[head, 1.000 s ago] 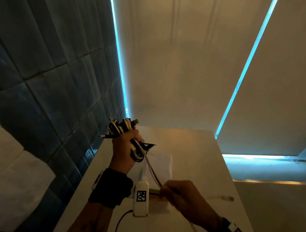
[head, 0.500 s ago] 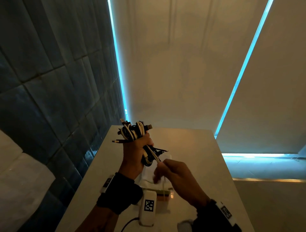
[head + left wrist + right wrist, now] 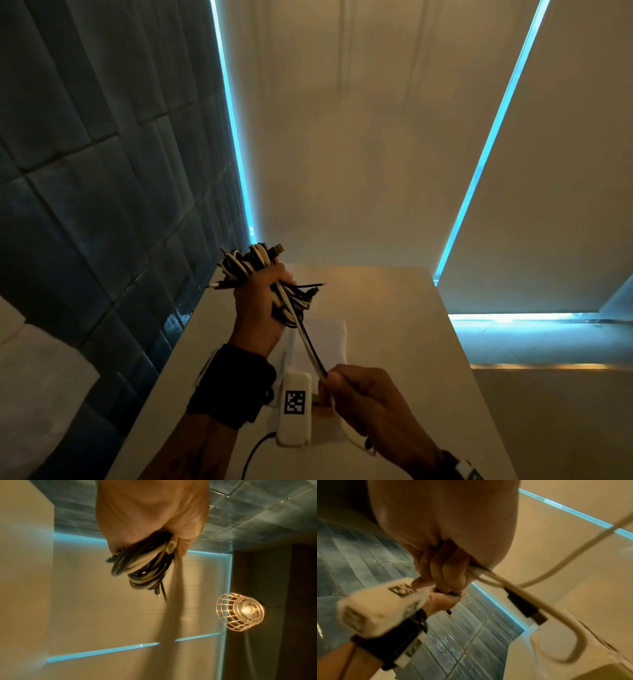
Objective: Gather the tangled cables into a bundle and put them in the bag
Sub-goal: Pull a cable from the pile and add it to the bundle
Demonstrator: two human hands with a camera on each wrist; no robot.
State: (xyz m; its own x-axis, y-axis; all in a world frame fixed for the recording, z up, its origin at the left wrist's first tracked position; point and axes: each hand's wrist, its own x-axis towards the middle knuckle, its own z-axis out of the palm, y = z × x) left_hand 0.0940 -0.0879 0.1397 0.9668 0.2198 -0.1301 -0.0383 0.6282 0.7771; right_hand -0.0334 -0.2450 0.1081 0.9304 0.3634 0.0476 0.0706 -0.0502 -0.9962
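My left hand [image 3: 260, 294] is raised above the table and grips a bundle of black and white cables [image 3: 246, 265], with plug ends sticking out on top. In the left wrist view the coiled cable bundle [image 3: 142, 568] hangs from the fist. Two loose strands [image 3: 308, 342], one white and one dark, run taut from the bundle down to my right hand [image 3: 356, 390], which grips them. In the right wrist view the white strand [image 3: 513, 589] loops out of the curled fingers [image 3: 447, 572]. A flat white bag [image 3: 329, 339] lies on the table under the strands.
The narrow white table [image 3: 394, 325] stands against a dark blue tiled wall [image 3: 102, 205] on the left. A pale blind with blue light strips hangs behind it. A white camera unit with a black-and-white marker [image 3: 294, 407] sits on my left wrist. A caged lamp [image 3: 240, 612] glows.
My right hand went up to the bundle half a second ago, then drew back down toward me, pulling two strands taut. My left hand stays raised with the bundle.
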